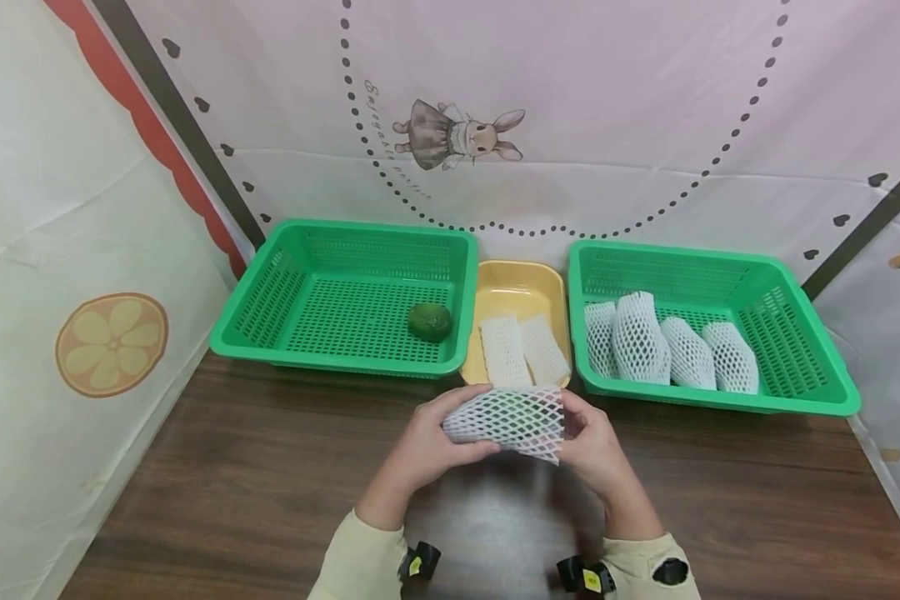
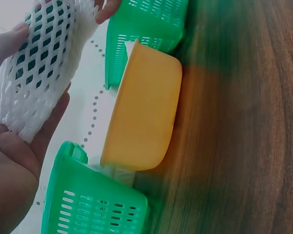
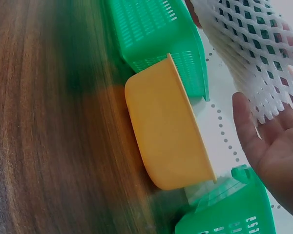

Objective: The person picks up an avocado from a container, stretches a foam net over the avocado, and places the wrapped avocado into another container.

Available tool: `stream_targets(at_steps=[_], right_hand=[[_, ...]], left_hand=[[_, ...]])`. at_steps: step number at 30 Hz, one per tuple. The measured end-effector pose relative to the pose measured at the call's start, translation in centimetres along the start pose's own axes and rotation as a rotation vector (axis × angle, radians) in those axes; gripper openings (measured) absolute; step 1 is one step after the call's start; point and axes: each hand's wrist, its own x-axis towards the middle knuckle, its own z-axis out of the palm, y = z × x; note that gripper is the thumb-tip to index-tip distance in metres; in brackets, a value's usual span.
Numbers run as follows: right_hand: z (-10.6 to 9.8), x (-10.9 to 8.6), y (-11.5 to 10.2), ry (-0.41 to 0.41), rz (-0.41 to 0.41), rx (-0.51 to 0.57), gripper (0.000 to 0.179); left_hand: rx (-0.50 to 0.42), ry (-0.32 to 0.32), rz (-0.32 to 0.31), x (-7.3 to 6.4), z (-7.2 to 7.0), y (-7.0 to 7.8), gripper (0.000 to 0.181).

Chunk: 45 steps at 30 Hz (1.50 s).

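Over the table's front, both hands hold a white foam net sleeve (image 1: 506, 418), with something green showing through its mesh. My left hand (image 1: 437, 437) grips the sleeve's left end, thumb in front and fingers behind. At the right end, my right hand (image 1: 594, 440) holds the open rim; in the right wrist view, fingers of the right hand (image 3: 278, 146) curl around the edge and some skin shows through the mesh. A dark green avocado (image 1: 430, 322) lies in the left green basket (image 1: 345, 364). Flat foam nets (image 1: 505, 352) lie in a yellow tray (image 1: 521, 275).
In the right green basket (image 1: 802, 350) lie several foam-netted items (image 1: 640, 337), bunched toward its left side. The yellow tray stands between the two baskets, behind the hands. A printed cloth (image 1: 607, 108) rises behind them. The tabletop (image 1: 270, 467) is dark wood.
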Motion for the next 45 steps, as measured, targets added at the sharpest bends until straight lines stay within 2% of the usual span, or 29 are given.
stream_targets(at_steps=[9, 15, 19, 24, 25, 27, 30, 33, 35, 39, 42, 45], right_hand=[[0.6, -0.1, -0.5, -0.006, 0.065, 0.032, 0.051], [-0.2, -0.3, -0.8, -0.027, 0.071, -0.011, 0.050], [-1.3, -0.5, -1.0, -0.030, -0.027, -0.075, 0.045], [-2.6, -0.6, -1.4, 0.146, -0.220, -0.077, 0.028], [-2.7, -0.6, -1.5, 0.160, -0.267, -0.072, 0.027], [-2.8, -0.6, -1.7, 0.125, -0.352, -0.108, 0.031], [-2.4, -0.5, -1.8, -0.026, -0.392, -0.260, 0.046], [-1.7, -0.3, -1.7, -0.186, -0.335, -0.417, 0.063], [-1.3, -0.2, -1.6, -0.253, -0.276, -0.457, 0.067], [-0.9, -0.2, -1.6, -0.307, -0.198, -0.459, 0.066], [-0.8, -0.2, -1.8, -0.312, -0.151, -0.464, 0.063], [-0.8, -0.2, -1.9, -0.300, -0.127, -0.472, 0.062]], left_hand=[[0.026, -0.022, 0.003, 0.1, 0.0, 0.3, 0.067], [0.046, -0.002, -0.019, 0.0, 0.2, 0.4, 0.069], [0.058, -0.001, -0.014, 0.0, 0.2, 0.5, 0.070], [0.093, 0.000, -0.030, 0.0, 0.0, 0.5, 0.070], [0.101, -0.006, -0.039, 0.0, 0.0, 0.5, 0.071], [0.108, -0.039, -0.038, 0.0, 0.1, 0.5, 0.071], [0.113, -0.108, -0.017, 0.1, 0.4, 0.5, 0.072], [0.107, -0.163, 0.016, 0.1, 0.7, 0.5, 0.075], [0.100, -0.176, 0.032, 0.0, 0.9, 0.5, 0.076], [0.048, -0.161, 0.027, -0.2, 1.1, 0.5, 0.067], [0.006, -0.127, 0.006, -0.2, 1.2, 0.4, 0.059], [0.001, -0.097, 0.013, -0.2, 1.3, 0.4, 0.054]])
